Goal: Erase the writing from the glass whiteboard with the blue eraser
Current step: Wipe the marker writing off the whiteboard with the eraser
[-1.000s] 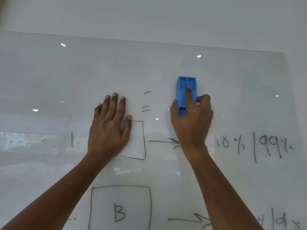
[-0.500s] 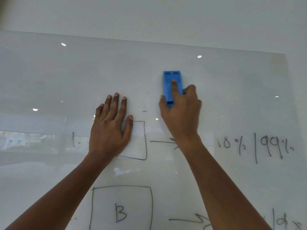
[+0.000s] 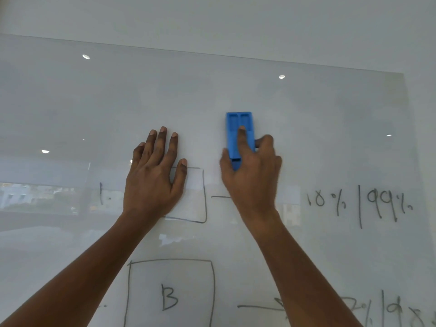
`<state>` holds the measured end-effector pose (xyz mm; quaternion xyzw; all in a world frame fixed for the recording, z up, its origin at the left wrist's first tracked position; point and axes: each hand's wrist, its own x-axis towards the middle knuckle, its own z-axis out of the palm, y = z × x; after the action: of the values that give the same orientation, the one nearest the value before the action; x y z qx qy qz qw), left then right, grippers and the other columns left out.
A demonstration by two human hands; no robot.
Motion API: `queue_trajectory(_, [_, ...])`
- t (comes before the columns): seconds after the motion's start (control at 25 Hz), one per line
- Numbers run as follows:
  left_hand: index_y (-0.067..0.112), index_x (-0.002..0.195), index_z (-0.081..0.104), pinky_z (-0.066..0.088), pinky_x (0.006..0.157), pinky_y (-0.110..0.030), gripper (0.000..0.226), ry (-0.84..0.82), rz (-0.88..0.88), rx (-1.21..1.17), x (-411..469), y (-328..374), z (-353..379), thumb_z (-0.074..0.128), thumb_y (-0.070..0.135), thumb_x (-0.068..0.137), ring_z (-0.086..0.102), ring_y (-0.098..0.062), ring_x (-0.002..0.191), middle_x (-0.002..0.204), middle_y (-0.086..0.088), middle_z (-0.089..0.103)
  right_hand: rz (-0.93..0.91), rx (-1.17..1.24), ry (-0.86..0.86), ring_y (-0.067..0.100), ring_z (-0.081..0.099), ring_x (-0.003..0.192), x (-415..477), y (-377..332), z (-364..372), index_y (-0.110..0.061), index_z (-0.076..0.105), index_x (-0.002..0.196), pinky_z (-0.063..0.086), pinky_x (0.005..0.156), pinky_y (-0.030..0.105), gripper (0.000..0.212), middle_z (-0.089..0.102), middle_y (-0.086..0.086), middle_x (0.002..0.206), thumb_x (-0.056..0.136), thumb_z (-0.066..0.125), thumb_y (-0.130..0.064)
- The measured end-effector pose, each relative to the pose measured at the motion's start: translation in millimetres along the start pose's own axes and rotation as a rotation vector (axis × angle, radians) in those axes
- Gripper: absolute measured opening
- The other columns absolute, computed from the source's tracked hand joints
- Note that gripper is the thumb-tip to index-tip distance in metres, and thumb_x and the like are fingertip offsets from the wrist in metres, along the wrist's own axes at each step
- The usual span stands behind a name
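A glass whiteboard (image 3: 306, 109) fills the view, hung on a pale wall (image 3: 212, 17). Marker writing (image 3: 358, 204) reading "18% | 99%" runs across its right side, more figures trail off at the lower right, and a drawn box holds the letter B (image 3: 169, 299) near the bottom edge.

A person's two bare arms reach up from below. The left hand (image 3: 153, 178) lies flat on the glass, its fingers (image 3: 162, 147) straight and close together with the thumb slightly apart, covering the left part of a smaller drawn box (image 3: 204, 197).

Just right of it, apart, the right hand (image 3: 252, 180) grips the blue eraser (image 3: 233, 128) against the board, above a short drawn line (image 3: 220, 197). The eraser stands upright: its long axis runs vertically, its free end points at the board's top edge and its lower end sits tucked into the hand. The index finger (image 3: 242, 140) lies straight along the eraser's ridged back, the thumb presses its left edge, and the other fingers curl against its right edge.
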<state>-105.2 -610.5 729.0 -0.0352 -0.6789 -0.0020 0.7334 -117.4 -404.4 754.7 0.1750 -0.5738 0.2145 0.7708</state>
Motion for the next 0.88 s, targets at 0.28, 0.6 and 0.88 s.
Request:
queue_trajectory(0.28, [0.009, 0.167, 0.035, 0.020, 0.132, -0.051, 0.066, 0.013, 0.014, -0.009, 0.3, -0.9, 0.4, 0.030, 0.045, 0.111, 0.023, -0.034, 0.164, 0.175, -0.016, 0.028, -0.270, -0.006, -0.115, 0.031, 0.060, 0.082, -41.2, 37.1, -28.5, -0.011, 0.061, 0.145, 0.051, 0.070, 0.045, 0.057, 0.059, 0.015, 0.099, 0.094, 0.065, -0.037])
queue_trajectory(0.6, [0.008, 0.166, 0.038, 0.023, 0.131, -0.054, 0.067, 0.018, 0.017, -0.012, 0.9, -2.5, 0.6, 0.029, 0.045, 0.110, 0.026, -0.036, 0.163, 0.173, -0.018, 0.031, -0.331, -0.026, -0.206, 0.028, 0.058, 0.083, -28.8, -29.3, -9.6, -0.013, 0.058, 0.145, 0.051, 0.072, 0.042, 0.055, 0.056, 0.014, 0.104, 0.096, 0.059, -0.039])
queue_trajectory(0.88, [0.009, 0.167, 0.036, 0.021, 0.132, -0.052, 0.066, 0.027, 0.021, -0.023, 0.6, -2.6, 0.7, 0.031, 0.044, 0.111, 0.024, -0.035, 0.164, 0.174, -0.018, 0.029, 0.101, -0.064, 0.025, 0.024, 0.054, 0.073, -35.8, 35.2, -31.8, -0.011, 0.060, 0.145, 0.053, 0.068, 0.042, 0.058, 0.054, 0.013, 0.095, 0.093, 0.069, -0.035])
